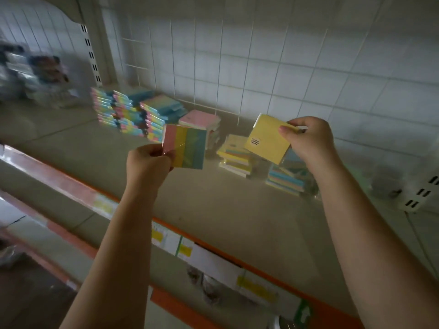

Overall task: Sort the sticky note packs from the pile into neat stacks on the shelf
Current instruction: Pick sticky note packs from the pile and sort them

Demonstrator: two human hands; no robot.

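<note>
My left hand (148,162) pinches a striped pack (187,148) of pink, yellow, green and blue notes by its lower left corner, holding it above the shelf (213,210). My right hand (308,138) grips a yellow pack (267,141) with a small white label, tilted, by its right edge. Neat stacks of multicolour packs (133,112) stand at the back left of the shelf. A pink-topped stack (200,119) sits beside them. A loose pile of packs (237,157) lies under the yellow pack, and more pastel packs (287,179) lie below my right hand.
A white wire grid (237,67) backs the shelf before a tiled wall. The shelf's orange front rail (190,233) carries price labels. Blurred wrapped goods (33,74) fill the far left. A white slotted bracket (418,195) juts in at the right. Lower shelves show below.
</note>
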